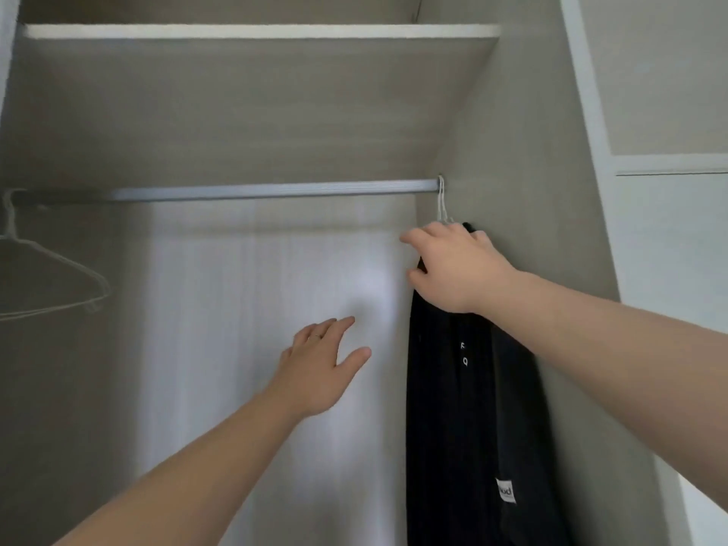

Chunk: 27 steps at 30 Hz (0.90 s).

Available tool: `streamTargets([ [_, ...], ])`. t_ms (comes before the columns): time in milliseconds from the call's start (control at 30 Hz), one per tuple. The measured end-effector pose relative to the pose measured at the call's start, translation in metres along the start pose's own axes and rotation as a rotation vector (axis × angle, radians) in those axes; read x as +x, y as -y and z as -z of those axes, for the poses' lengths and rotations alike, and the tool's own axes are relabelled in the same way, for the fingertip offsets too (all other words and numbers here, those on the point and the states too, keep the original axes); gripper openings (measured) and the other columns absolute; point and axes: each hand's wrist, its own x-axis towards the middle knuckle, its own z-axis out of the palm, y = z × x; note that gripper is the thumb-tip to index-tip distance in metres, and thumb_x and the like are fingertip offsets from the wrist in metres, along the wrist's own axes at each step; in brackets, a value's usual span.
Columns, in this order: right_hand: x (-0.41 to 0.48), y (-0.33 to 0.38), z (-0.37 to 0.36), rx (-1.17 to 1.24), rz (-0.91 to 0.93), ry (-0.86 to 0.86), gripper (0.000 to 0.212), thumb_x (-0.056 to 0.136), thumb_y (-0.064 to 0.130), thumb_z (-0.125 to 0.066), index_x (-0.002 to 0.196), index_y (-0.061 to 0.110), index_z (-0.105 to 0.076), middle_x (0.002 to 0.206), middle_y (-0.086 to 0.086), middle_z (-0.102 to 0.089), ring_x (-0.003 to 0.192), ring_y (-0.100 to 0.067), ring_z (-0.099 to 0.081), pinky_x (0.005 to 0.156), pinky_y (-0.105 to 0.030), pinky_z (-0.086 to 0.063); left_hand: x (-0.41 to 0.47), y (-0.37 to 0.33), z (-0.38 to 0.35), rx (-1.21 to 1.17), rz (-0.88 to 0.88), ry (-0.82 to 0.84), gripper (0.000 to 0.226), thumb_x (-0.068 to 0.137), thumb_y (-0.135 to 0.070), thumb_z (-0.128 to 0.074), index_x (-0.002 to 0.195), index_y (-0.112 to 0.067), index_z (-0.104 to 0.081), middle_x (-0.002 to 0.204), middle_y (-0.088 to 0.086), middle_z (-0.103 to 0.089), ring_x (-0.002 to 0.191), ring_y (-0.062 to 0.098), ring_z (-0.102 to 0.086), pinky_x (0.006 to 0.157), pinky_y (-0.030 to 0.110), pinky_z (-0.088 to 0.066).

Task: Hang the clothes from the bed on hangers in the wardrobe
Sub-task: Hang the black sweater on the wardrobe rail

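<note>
A black garment [468, 407] hangs on a white wire hanger [442, 202] hooked at the far right end of the metal rail [256, 191], close against the wardrobe's right wall. My right hand [457, 266] grips the garment's top at the hanger's shoulder, fingers curled over the cloth. My left hand [323, 368] hovers in mid-air left of the garment with fingers spread, holding nothing.
An empty white wire hanger [47, 277] hangs at the rail's left end. A shelf [256, 31] runs above the rail. The wardrobe's pale back panel [256, 348] lies behind my hands. A white door frame [591, 112] stands to the right.
</note>
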Motion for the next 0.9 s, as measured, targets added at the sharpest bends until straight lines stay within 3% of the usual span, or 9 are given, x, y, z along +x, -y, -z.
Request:
streamTargets([
  [200,0.022,-0.022,-0.002,-0.351,-0.150,0.095,0.041,0.092,0.035,-0.043,0.130,0.020,-0.045,0.127,-0.008,-0.054,0.120,-0.033,-0.044,0.096,-0.045,-0.032,0.081,-0.027,-0.014,-0.031,-0.213,0.070,0.064,0.099,-0.062,-0.036,0.156,-0.037,-0.021,0.163,-0.010,-0.022,0.150,0.017,-0.012,0.118,0.044,-0.020],
  [500,0.041,-0.029,-0.024,-0.620,-0.241,0.108,0.029,0.093,0.028,-0.041,0.117,0.017,-0.051,0.116,-0.007,-0.062,0.110,-0.032,-0.051,0.088,-0.041,-0.034,0.139,-0.057,-0.055,-0.264,-0.414,0.141,0.073,0.095,-0.064,-0.043,0.157,-0.034,-0.020,0.164,-0.001,-0.022,0.150,0.028,-0.014,0.121,0.047,-0.020],
  [767,0.063,-0.018,-0.034,-0.611,-0.327,0.029,0.031,0.092,0.022,-0.045,0.121,0.015,-0.056,0.117,-0.009,-0.058,0.111,-0.033,-0.051,0.091,-0.039,-0.039,0.153,-0.053,-0.076,-0.542,-0.505,0.175,0.074,0.094,-0.067,-0.041,0.157,-0.038,-0.015,0.164,-0.005,-0.022,0.151,0.022,-0.016,0.120,0.048,-0.024],
  [900,0.071,-0.004,-0.036,-0.606,-0.335,0.061,0.025,0.090,0.019,-0.047,0.113,0.013,-0.057,0.111,-0.010,-0.057,0.107,-0.033,-0.051,0.078,-0.034,-0.036,0.156,-0.052,-0.080,-0.685,-0.523,0.240,0.075,0.095,-0.067,-0.040,0.158,-0.038,-0.013,0.165,-0.009,-0.018,0.153,0.020,-0.011,0.122,0.047,-0.019],
])
